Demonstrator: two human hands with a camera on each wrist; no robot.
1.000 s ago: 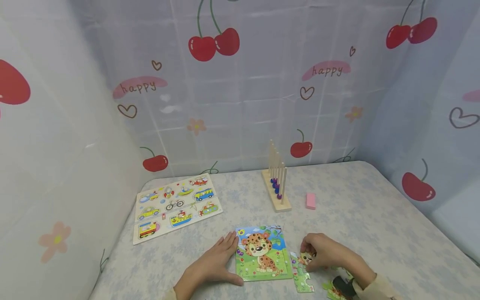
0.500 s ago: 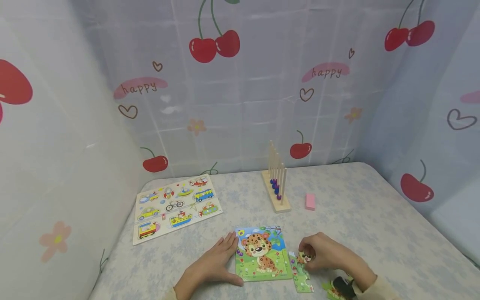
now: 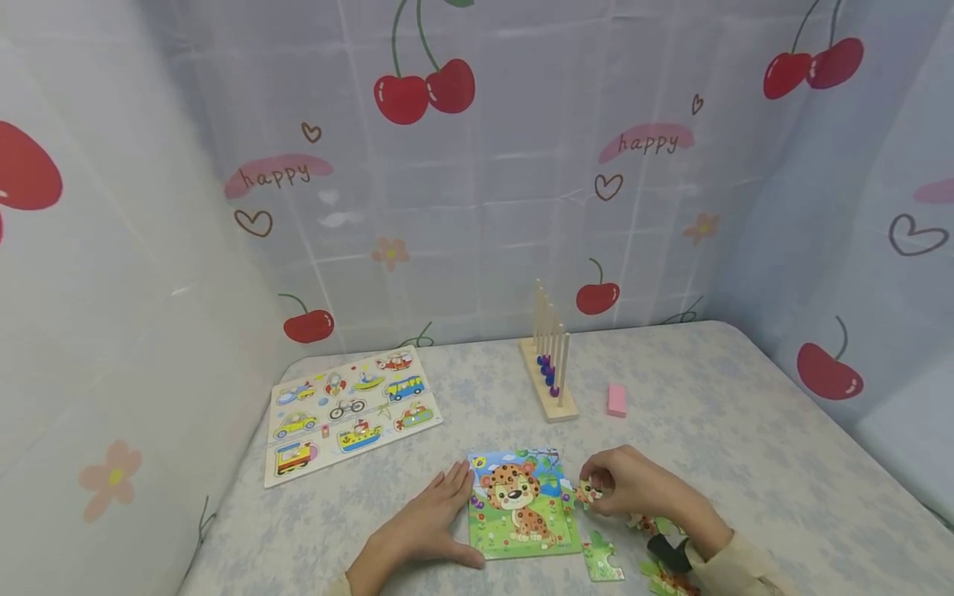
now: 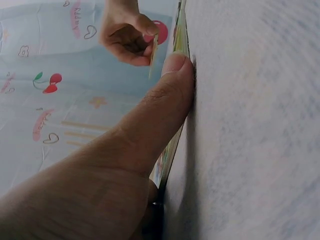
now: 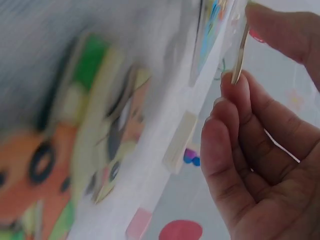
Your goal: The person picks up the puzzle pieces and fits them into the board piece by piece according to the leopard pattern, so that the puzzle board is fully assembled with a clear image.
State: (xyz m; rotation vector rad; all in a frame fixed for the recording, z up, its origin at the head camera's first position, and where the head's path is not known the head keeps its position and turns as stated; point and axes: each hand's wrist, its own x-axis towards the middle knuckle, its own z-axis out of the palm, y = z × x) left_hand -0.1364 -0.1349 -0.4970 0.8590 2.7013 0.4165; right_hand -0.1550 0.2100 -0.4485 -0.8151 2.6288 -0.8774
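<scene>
My left hand (image 3: 425, 521) lies with straight fingers at the left edge of a leopard jigsaw board (image 3: 525, 530), its thumb (image 4: 167, 92) along the near edge. Just right of the board, my right hand (image 3: 633, 484) pinches a jigsaw piece (image 3: 589, 492) printed with part of a leopard face. Edge-on in the right wrist view, the same thin piece (image 5: 242, 52) stands between thumb and fingertips. A green jigsaw piece (image 3: 602, 559) lies below that hand. Several more pieces (image 3: 671, 579) lie under the right wrist, partly hidden by it.
At the back left lies a vehicle peg puzzle board (image 3: 350, 406). A wooden stand with upright pegs (image 3: 555, 406) and purple and blue beads stands behind the leopard board. A pink block (image 3: 617, 401) sits to its right. Cherry-print cloth walls (image 3: 477, 190) enclose the table.
My right hand has moved up and left with the leopard piece, closer to the board. The upper part of the green strip has left its place; the lower piece stays. My left hand stays put.
</scene>
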